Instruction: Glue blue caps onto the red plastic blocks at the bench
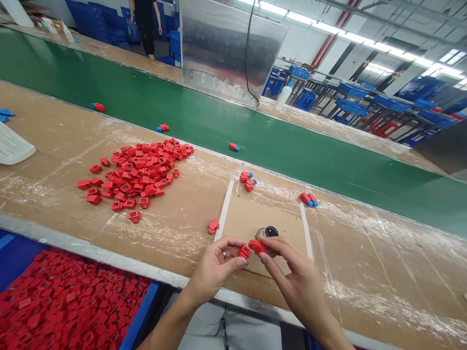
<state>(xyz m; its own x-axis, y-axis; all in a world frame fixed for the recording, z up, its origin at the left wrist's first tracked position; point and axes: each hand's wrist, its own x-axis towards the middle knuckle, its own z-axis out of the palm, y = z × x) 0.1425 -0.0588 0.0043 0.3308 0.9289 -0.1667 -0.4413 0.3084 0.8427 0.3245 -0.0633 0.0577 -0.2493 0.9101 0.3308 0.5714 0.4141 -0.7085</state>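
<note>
My left hand [219, 262], with a ring on one finger, pinches a small red plastic block [244, 251] with a square opening. Close beside it, my right hand [292, 267] grips another red plastic piece [258, 247]; a bit of blue shows at its lower edge, mostly covered by my fingers. A narrow gap separates the two pieces. Just behind them on the table is a small round container with a black top [270, 232]. One loose red block [213, 225] lies to the left of my hands.
A heap of red blocks [142, 170] covers the table at left. A blue bin [140, 316] full of red blocks stands below the edge. Red-and-blue pieces [309, 199] lie near the green conveyor belt [204, 116], and several rest on it. A person [146, 24] stands beyond.
</note>
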